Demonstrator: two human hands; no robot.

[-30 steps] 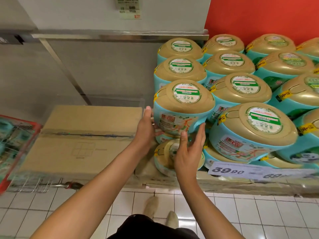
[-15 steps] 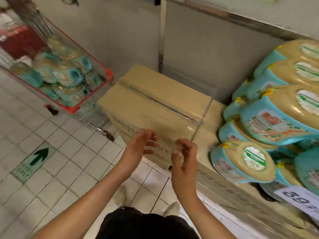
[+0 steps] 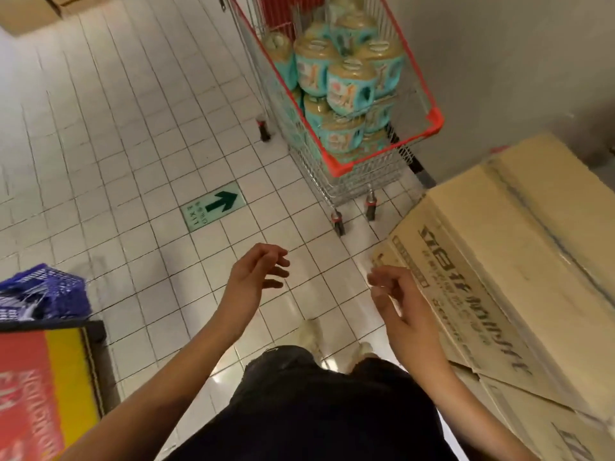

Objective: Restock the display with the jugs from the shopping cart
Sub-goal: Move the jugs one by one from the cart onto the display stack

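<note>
Head view: my left hand and right hand hang empty, fingers loosely curled. Jugs in the shopping cart blur together, lower ones hidden.

White tiled floor, glossy, dark grout lines. Green exit-arrow sticker stuck flat near the middle. Red-rimmed wire shopping cart standing on castors at upper right, loaded with teal jugs. Large cardboard box at right. Blue plastic basket at left edge.

I cannot read the blurred jug labels; the cart's far end and the blue basket are cropped.
</note>
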